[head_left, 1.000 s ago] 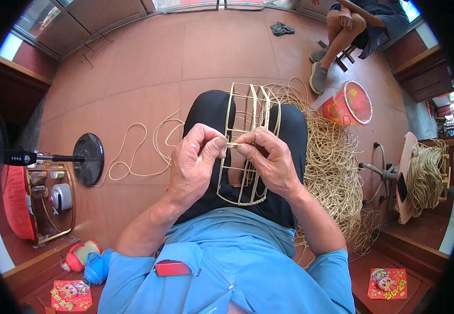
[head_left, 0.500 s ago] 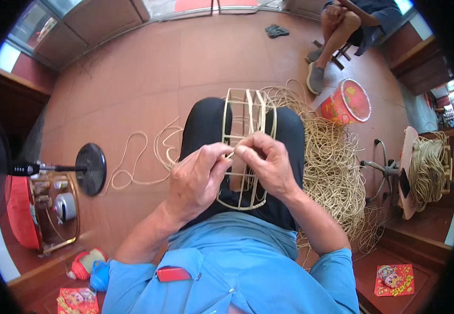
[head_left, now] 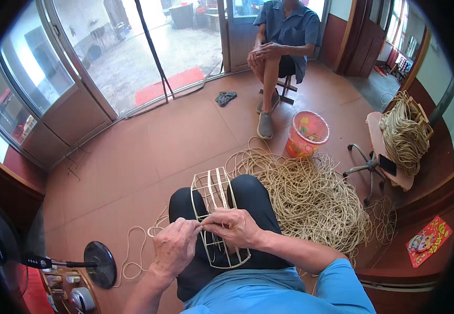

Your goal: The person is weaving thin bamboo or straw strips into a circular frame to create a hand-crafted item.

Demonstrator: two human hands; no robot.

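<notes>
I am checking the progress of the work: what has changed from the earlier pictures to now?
The view tipped up, so a seated person and the glass doors now show. Both hands, left and right, stay pinched together on the pale wire-like frame resting on the lap; the tan cord pile lies as before.

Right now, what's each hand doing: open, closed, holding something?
Left hand: closed, fingertips pinching the pale cord at the wire frame.
Right hand: closed, pinching the same cord on the frame.

floor [head_left: 148,152]: red-brown tile | on it: rattan cord heap [head_left: 310,199], orange bucket [head_left: 306,134], grey rag [head_left: 225,97], fan base [head_left: 100,264]
</notes>
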